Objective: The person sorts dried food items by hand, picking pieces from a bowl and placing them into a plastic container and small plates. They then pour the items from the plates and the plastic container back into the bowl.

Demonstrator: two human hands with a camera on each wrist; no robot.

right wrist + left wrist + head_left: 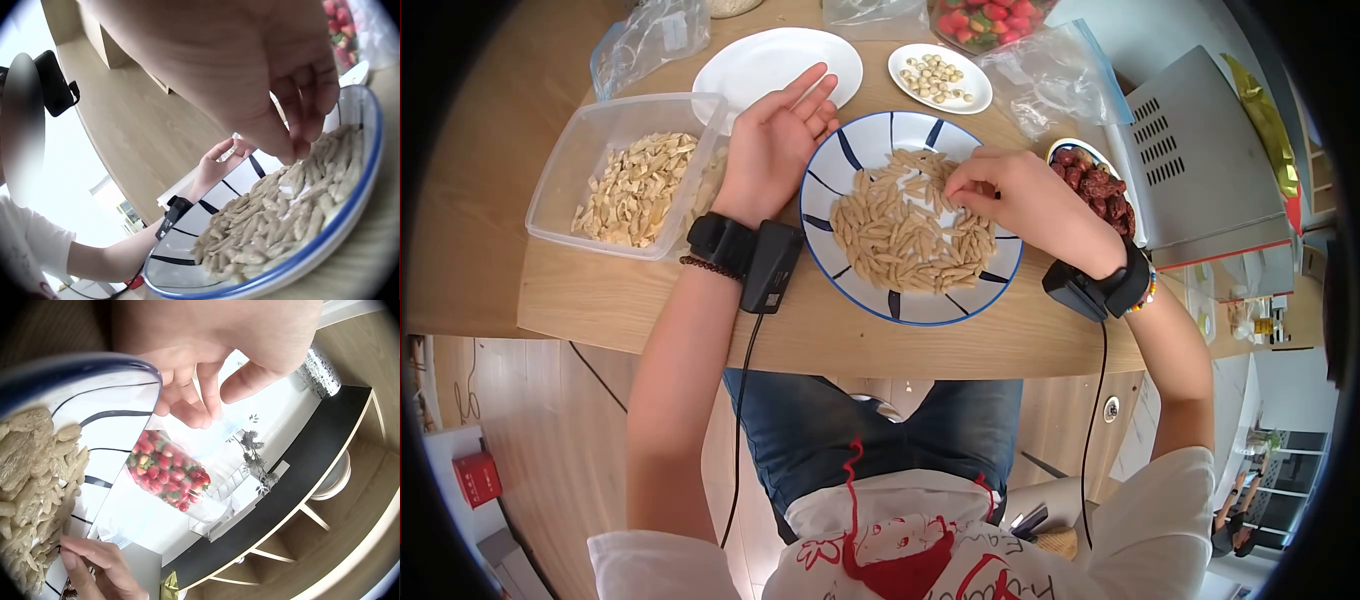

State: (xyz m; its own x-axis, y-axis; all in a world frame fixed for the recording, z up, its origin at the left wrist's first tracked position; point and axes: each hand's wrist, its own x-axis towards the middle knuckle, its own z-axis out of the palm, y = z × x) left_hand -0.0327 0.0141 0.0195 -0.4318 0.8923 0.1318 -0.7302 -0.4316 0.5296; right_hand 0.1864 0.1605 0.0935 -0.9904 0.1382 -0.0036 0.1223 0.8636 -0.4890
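Observation:
A white bowl with blue stripes [840, 160] stands in the middle of the wooden table, full of pale beige, elongated dried pieces [905, 235]. My left hand [785, 125] lies open and palm up against the bowl's left rim, holding nothing. My right hand [960, 190] reaches in from the right, its fingertips [300, 140] bunched together and pinching pieces at the top of the pile [281, 212]. The left wrist view shows the relaxed left fingers [200, 400] above the bowl rim [75, 365].
A clear plastic box of pale slices [625, 180] sits left of the bowl. Behind it are a white plate [740, 65] and a small dish of round seeds [940, 78]. A dish of red dates [1095, 185], a silver appliance [1200, 160] and a bag of red pieces [990, 20] are to the right.

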